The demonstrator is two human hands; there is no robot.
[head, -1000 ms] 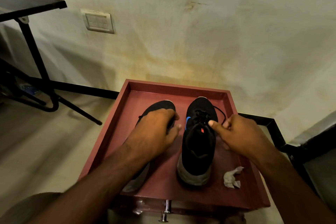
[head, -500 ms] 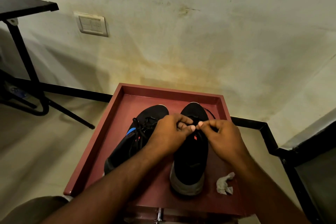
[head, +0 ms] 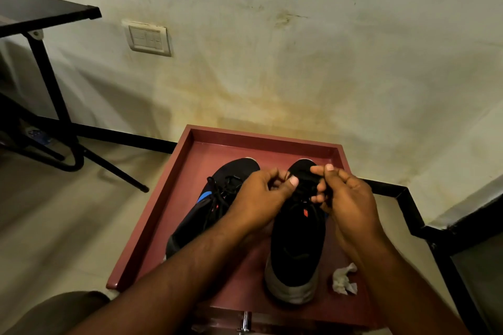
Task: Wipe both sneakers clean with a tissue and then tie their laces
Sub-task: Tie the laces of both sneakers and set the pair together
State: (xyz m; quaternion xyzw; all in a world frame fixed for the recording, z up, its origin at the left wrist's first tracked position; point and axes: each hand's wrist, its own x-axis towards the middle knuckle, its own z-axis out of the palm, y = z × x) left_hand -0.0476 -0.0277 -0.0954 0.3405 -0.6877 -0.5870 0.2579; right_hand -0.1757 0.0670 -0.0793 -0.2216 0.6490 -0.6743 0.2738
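Note:
Two black sneakers stand on a dark red tray (head: 174,198). The right sneaker (head: 296,247) points away from me, with its grey heel nearest. The left sneaker (head: 212,198) leans to the left with a blue mark on its side and loose black laces. My left hand (head: 261,198) and my right hand (head: 345,198) meet over the front of the right sneaker, each pinching its black lace. A crumpled white tissue (head: 343,279) lies on the tray by the right sneaker's heel.
A stained wall rises right behind the tray, with a switch plate (head: 148,38) on it. A black table (head: 40,12) on metal legs stands at the left. A black frame (head: 424,228) runs along the right. My knee (head: 54,313) shows at the bottom left.
My left hand left the left sneaker and joined my right hand on the right sneaker's laces. The left sneaker now leans to the left. My hands have drawn slightly apart.

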